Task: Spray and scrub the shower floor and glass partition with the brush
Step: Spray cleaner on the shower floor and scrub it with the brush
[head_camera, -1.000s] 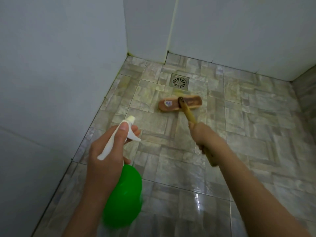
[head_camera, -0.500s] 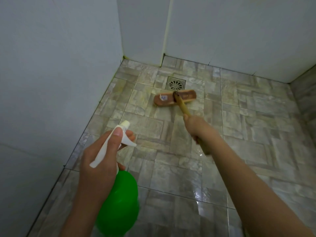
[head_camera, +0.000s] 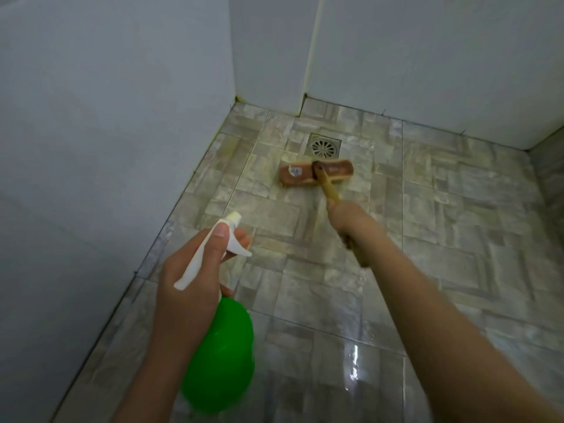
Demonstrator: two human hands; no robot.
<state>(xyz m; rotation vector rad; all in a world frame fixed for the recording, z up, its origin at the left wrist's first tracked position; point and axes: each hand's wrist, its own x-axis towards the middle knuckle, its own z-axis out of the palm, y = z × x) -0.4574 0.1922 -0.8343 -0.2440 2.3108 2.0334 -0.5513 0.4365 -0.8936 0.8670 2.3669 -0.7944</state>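
Observation:
My left hand (head_camera: 192, 276) grips the white trigger head of a green spray bottle (head_camera: 221, 358), held low at the left with its nozzle toward the floor. My right hand (head_camera: 351, 219) grips the yellow wooden handle of a scrub brush (head_camera: 316, 176). The brown brush head lies flat on the tiled shower floor (head_camera: 442, 239), just in front of the drain. The handle's lower end pokes out under my right wrist.
A square metal floor drain (head_camera: 323, 145) sits near the far corner. Pale walls (head_camera: 106, 132) close the floor in on the left and at the back. The floor is wet and shiny near my feet (head_camera: 351, 370).
The brush head has slid away from me toward the drain, with my right arm stretching further out. The spray bottle has stayed about where it was in my left hand.

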